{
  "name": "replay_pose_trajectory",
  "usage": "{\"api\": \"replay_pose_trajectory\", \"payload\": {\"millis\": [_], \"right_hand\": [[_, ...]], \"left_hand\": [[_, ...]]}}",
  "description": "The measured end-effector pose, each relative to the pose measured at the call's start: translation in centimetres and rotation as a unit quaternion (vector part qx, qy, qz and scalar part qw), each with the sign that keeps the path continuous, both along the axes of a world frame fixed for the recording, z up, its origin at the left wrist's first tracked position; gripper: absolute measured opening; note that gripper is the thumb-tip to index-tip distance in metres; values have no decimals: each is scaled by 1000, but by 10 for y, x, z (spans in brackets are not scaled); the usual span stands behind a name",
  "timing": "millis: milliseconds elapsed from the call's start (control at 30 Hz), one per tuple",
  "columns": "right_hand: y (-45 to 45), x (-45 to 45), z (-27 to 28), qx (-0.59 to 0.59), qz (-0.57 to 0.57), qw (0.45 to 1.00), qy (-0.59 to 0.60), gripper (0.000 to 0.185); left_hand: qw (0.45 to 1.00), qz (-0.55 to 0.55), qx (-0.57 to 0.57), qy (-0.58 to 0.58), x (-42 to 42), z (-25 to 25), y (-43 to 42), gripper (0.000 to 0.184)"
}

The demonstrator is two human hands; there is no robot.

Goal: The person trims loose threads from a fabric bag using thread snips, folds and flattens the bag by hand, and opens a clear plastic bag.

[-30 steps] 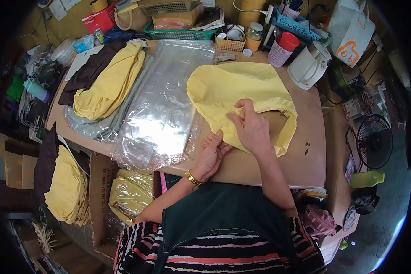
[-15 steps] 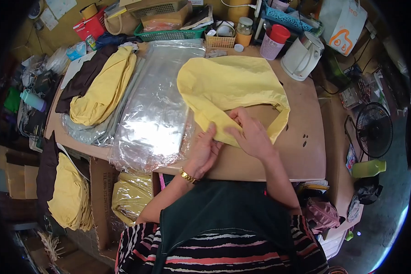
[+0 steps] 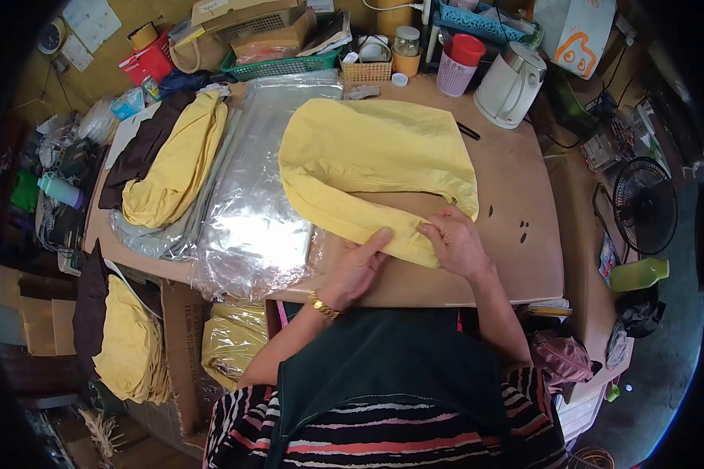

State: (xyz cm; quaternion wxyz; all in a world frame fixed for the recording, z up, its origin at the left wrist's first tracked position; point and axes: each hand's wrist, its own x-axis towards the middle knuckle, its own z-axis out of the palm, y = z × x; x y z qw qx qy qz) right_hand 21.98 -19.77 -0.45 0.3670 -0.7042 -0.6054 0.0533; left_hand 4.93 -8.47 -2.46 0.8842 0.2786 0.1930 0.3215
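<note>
A person in a dark green apron [image 3: 391,359] over a striped garment works at a brown desk [image 3: 516,258], a yellow cloth [image 3: 379,141] spread flat across its middle. Closest in, the left hand [image 3: 356,270] sets its thumb on the cloth's near strip, fingers mostly hidden below the edge, so whether that grip is pinching cannot be told; a gold-coloured band [image 3: 323,305] circles the wrist. Beside it, the right hand [image 3: 455,242] keeps its grip closed, thumb and fingers pinching the strip near its right end. The cloth is matte and plain, lightly creased along the strip, which runs up leftward and bends around a broad, rounded end into a wide, smoother far panel. Bare desk shows in the narrow gap between strip and panel; the hand hides part of the right side. Left of the cloth, glossy clear plastic [image 3: 266,187] lies just beside it, with folded yellow fabric [image 3: 176,168] farther left. At the back stand a white kettle [image 3: 512,90] and a green basket [image 3: 281,66].
</note>
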Motion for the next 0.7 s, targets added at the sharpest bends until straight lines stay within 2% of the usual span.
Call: {"api": "replay_pose_trajectory", "payload": {"millis": [33, 67, 100, 167, 200, 233, 267, 300, 367, 433, 533, 600, 700], "right_hand": [[0, -2, 1, 0, 0, 1000, 2, 20], [1, -5, 3, -20, 1, 1000, -15, 19], [0, -7, 4, -41, 0, 999, -33, 17], [2, -9, 4, -26, -14, 999, -42, 17], [5, -11, 4, -13, -23, 998, -53, 16], [9, -15, 6, -12, -24, 998, -51, 16], [14, -20, 11, 39, -41, 995, -86, 16], [17, -23, 13, 90, -57, 987, -119, 16], [16, -25, 11, 79, -46, 989, -116, 16], [16, -27, 7, 69, -38, 990, -113, 18], [22, -23, 1, 108, -43, 992, -51, 17], [22, -20, 1, 99, 25, 994, -44, 17], [19, -26, 0, 70, 40, 994, -77, 16]], "left_hand": [[996, -34, 36, 71, 1, -1, -6, 32], [999, 10, -24, 45, 3, -1, -1, 33], [999, 8, -23, 47, 1, 1, 0, 33], [994, 47, -94, 0, -1, 4, 3, 25], [995, 46, -93, 0, -2, 2, 1, 25], [998, -3, -10, 63, -4, -3, -3, 25], [988, -51, 73, 126, -5, -6, -6, 26], [988, -51, 75, 126, -4, -7, -9, 26], [987, -45, 115, 103, -1, -9, -15, 26], [990, -45, 76, 113, -4, -9, -20, 27], [998, -14, 40, 45, -1, -9, -20, 29], [996, -47, -75, 6, -1, 0, -16, 25], [994, 9, -95, 51, 1, -4, -2, 23]]}}
